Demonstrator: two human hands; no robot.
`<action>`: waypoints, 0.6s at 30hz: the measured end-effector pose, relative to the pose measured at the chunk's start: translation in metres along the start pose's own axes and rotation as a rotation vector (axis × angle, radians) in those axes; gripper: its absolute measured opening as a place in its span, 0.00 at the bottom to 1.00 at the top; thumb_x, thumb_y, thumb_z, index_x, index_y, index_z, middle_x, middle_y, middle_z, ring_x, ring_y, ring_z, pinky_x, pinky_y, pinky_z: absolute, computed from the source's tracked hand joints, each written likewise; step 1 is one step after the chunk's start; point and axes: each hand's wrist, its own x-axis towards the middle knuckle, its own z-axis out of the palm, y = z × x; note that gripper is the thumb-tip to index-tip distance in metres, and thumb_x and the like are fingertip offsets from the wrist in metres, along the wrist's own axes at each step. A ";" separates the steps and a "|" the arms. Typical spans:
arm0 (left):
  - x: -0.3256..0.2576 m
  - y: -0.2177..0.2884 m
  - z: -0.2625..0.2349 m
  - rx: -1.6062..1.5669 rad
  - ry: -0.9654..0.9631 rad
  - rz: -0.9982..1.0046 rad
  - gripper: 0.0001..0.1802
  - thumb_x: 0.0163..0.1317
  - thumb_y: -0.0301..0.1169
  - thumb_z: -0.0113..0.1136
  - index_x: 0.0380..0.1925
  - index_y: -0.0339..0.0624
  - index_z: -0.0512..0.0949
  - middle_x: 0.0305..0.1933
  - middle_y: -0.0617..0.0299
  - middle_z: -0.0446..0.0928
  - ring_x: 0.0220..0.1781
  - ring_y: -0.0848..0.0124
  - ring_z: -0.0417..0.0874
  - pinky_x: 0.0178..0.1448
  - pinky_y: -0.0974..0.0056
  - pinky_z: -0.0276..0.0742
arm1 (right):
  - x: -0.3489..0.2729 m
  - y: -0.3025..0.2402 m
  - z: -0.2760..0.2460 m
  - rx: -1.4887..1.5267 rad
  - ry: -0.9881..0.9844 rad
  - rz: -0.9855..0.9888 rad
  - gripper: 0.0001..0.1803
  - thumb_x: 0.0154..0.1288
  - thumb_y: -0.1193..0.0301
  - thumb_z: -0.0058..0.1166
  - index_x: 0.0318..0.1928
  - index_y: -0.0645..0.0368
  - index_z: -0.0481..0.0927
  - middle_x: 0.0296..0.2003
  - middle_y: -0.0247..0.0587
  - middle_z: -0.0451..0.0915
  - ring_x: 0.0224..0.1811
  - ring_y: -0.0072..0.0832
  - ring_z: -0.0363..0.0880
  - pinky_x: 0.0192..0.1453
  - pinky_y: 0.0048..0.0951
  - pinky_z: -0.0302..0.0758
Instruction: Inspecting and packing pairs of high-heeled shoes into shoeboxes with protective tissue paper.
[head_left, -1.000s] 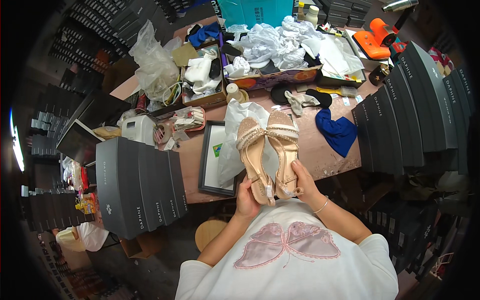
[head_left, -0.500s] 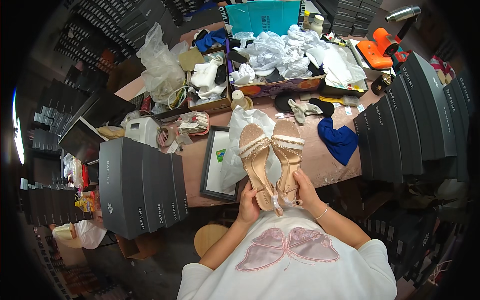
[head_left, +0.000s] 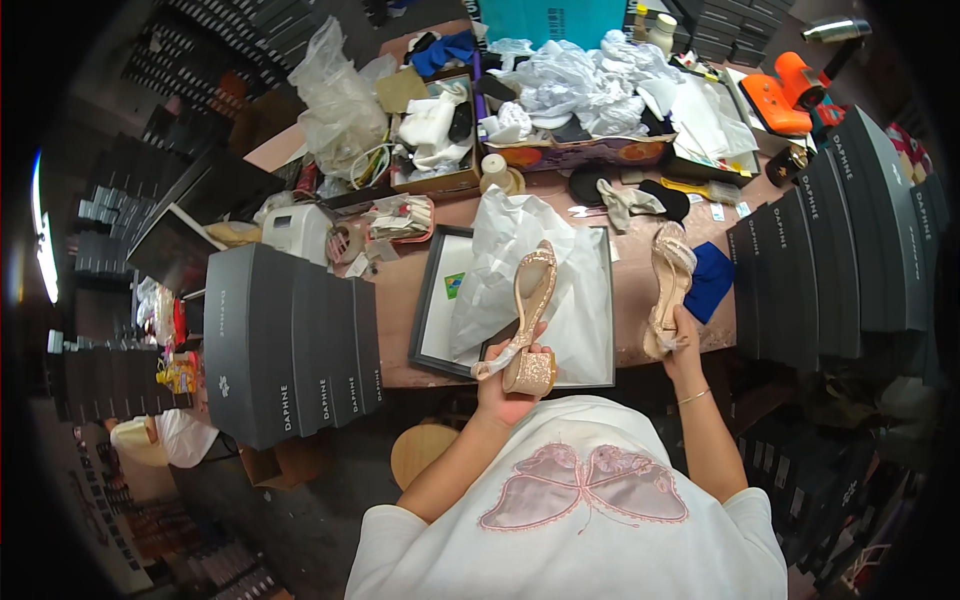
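My left hand (head_left: 507, 398) is closed around the heel end of a glittery rose-gold sandal (head_left: 537, 305), turned on its side so the block heel faces me. This sandal is held over an open shoebox (head_left: 429, 318) lined with crumpled white tissue paper (head_left: 500, 268). Farther right, my right hand (head_left: 684, 350) grips the matching sandal (head_left: 668, 275) near its heel, toe pointing away. Beyond that second sandal lies a blue cloth (head_left: 711, 284) on the pinkish table (head_left: 392, 345). A small green and yellow sticker (head_left: 454, 286) shows inside the box.
Stacks of dark grey shoeboxes stand at left (head_left: 262, 350) and right (head_left: 835, 230). Behind, a carton (head_left: 570, 155) overflows with white paper, beside a clear plastic bag (head_left: 335, 110). An orange tool (head_left: 785, 97), a brush (head_left: 700, 190) and black pads (head_left: 592, 184) sit at the back right.
The two sandals, side by side before, are now apart. My right hand has carried one rightward; my left has turned the other on its side. More of the box and tissue shows.
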 end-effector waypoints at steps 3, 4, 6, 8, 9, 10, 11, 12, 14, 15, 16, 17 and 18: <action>-0.001 -0.001 0.002 0.076 0.019 -0.002 0.30 0.64 0.42 0.47 0.62 0.36 0.64 0.41 0.58 0.79 0.52 0.63 0.77 0.59 0.56 0.72 | 0.046 0.034 -0.073 -0.824 0.115 -0.007 0.25 0.72 0.59 0.39 0.56 0.69 0.69 0.43 0.46 0.78 0.42 0.37 0.79 0.49 0.35 0.75; 0.000 -0.002 0.004 0.225 0.077 0.034 0.29 0.65 0.42 0.46 0.61 0.36 0.65 0.42 0.57 0.79 0.53 0.63 0.77 0.60 0.56 0.72 | 0.059 0.043 -0.095 -1.184 0.150 -0.006 0.27 0.72 0.58 0.39 0.59 0.71 0.67 0.47 0.48 0.78 0.45 0.39 0.78 0.51 0.36 0.74; -0.002 -0.008 0.019 0.496 0.188 0.167 0.24 0.68 0.40 0.42 0.58 0.37 0.66 0.50 0.55 0.76 0.55 0.63 0.76 0.62 0.59 0.70 | 0.039 0.015 -0.051 -1.301 0.149 -0.234 0.30 0.70 0.61 0.45 0.63 0.70 0.61 0.56 0.52 0.69 0.53 0.40 0.72 0.56 0.37 0.71; 0.000 -0.017 0.016 0.919 0.130 0.283 0.25 0.72 0.38 0.41 0.64 0.36 0.61 0.55 0.57 0.74 0.56 0.68 0.75 0.63 0.64 0.69 | -0.006 -0.027 0.030 -0.899 -0.173 -0.228 0.35 0.67 0.63 0.51 0.67 0.69 0.55 0.64 0.56 0.60 0.61 0.41 0.65 0.61 0.37 0.67; 0.005 -0.024 0.010 1.088 0.127 0.318 0.27 0.73 0.39 0.40 0.67 0.36 0.58 0.56 0.57 0.73 0.56 0.70 0.75 0.63 0.65 0.68 | -0.031 -0.036 0.065 -0.755 -0.350 -0.199 0.39 0.66 0.64 0.54 0.69 0.69 0.52 0.68 0.58 0.55 0.65 0.42 0.62 0.64 0.37 0.65; 0.006 -0.029 0.014 1.155 0.082 0.225 0.30 0.74 0.43 0.41 0.69 0.36 0.54 0.57 0.59 0.73 0.57 0.72 0.74 0.63 0.66 0.66 | -0.050 -0.031 0.088 -0.702 -0.458 -0.251 0.41 0.63 0.68 0.57 0.70 0.67 0.52 0.65 0.56 0.59 0.63 0.39 0.65 0.61 0.35 0.67; 0.008 -0.033 0.018 1.223 0.035 0.133 0.34 0.74 0.46 0.41 0.71 0.37 0.50 0.58 0.60 0.72 0.58 0.73 0.73 0.63 0.67 0.65 | -0.068 -0.025 0.111 -0.640 -0.568 -0.294 0.44 0.59 0.72 0.61 0.70 0.65 0.51 0.63 0.55 0.64 0.60 0.37 0.69 0.59 0.33 0.69; 0.013 -0.033 0.021 1.278 -0.046 0.157 0.32 0.74 0.44 0.42 0.70 0.37 0.54 0.56 0.60 0.74 0.57 0.72 0.74 0.63 0.67 0.66 | -0.069 -0.022 0.112 -0.737 -0.487 -0.323 0.43 0.57 0.74 0.63 0.69 0.65 0.54 0.58 0.50 0.68 0.55 0.34 0.73 0.55 0.31 0.72; 0.026 -0.015 0.032 1.640 -0.112 0.286 0.27 0.72 0.41 0.45 0.64 0.37 0.63 0.53 0.58 0.76 0.54 0.69 0.76 0.61 0.66 0.68 | -0.059 -0.020 0.097 -0.767 -0.450 -0.208 0.33 0.58 0.75 0.59 0.64 0.63 0.62 0.45 0.37 0.76 0.39 0.25 0.79 0.46 0.24 0.75; 0.036 0.011 0.039 1.944 -0.090 0.400 0.24 0.71 0.39 0.47 0.61 0.36 0.68 0.50 0.57 0.77 0.53 0.67 0.77 0.59 0.65 0.69 | -0.059 -0.026 0.080 -0.678 -0.429 -0.083 0.30 0.59 0.75 0.57 0.62 0.63 0.63 0.44 0.37 0.76 0.38 0.24 0.78 0.44 0.23 0.75; 0.053 0.030 0.046 2.085 -0.016 0.797 0.19 0.69 0.38 0.49 0.56 0.42 0.73 0.44 0.47 0.80 0.46 0.54 0.81 0.50 0.56 0.75 | -0.063 -0.030 0.062 -0.583 -0.407 0.049 0.28 0.60 0.74 0.56 0.61 0.63 0.64 0.43 0.36 0.76 0.36 0.22 0.77 0.43 0.22 0.75; 0.070 0.048 0.076 2.132 0.042 0.765 0.19 0.68 0.38 0.49 0.54 0.42 0.75 0.45 0.46 0.80 0.46 0.52 0.81 0.49 0.54 0.75 | -0.068 -0.033 0.051 -0.486 -0.371 0.170 0.26 0.61 0.73 0.54 0.59 0.63 0.64 0.42 0.35 0.76 0.35 0.21 0.76 0.41 0.22 0.75; 0.085 0.065 0.109 2.184 0.116 0.742 0.18 0.68 0.38 0.49 0.52 0.41 0.76 0.45 0.45 0.80 0.47 0.50 0.81 0.48 0.52 0.75 | -0.072 -0.039 0.052 -0.511 -0.369 0.149 0.27 0.62 0.73 0.53 0.61 0.62 0.63 0.42 0.35 0.75 0.35 0.20 0.76 0.39 0.21 0.74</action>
